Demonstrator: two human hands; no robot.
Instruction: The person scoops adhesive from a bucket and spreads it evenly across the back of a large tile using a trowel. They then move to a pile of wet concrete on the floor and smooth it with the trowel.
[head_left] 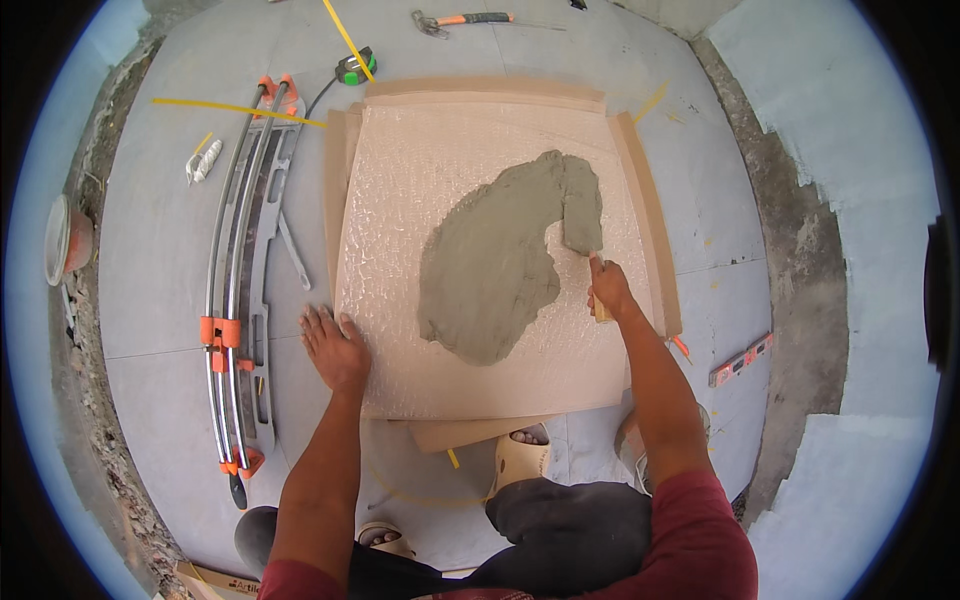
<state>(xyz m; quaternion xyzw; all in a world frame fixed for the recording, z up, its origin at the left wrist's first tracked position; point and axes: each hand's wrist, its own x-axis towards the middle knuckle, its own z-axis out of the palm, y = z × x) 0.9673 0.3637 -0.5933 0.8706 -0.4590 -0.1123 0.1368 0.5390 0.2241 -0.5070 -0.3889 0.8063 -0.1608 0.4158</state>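
My right hand (610,288) grips the handle of a trowel (582,218), whose mortar-coated blade lies at the right part of a spread patch of grey-green mortar (485,260). The mortar covers the middle of a pale textured square panel (390,160), which lies on cardboard (637,180). My left hand (335,345) is open, palm down with fingers spread, at the left edge of the panel.
A tile cutter (232,330) lies left, near a white cord bundle (205,160) and bucket (75,240). A tape measure (355,66) and hammer (460,20) lie beyond. A red level (740,360) is right, a bucket (630,445) near my right arm.
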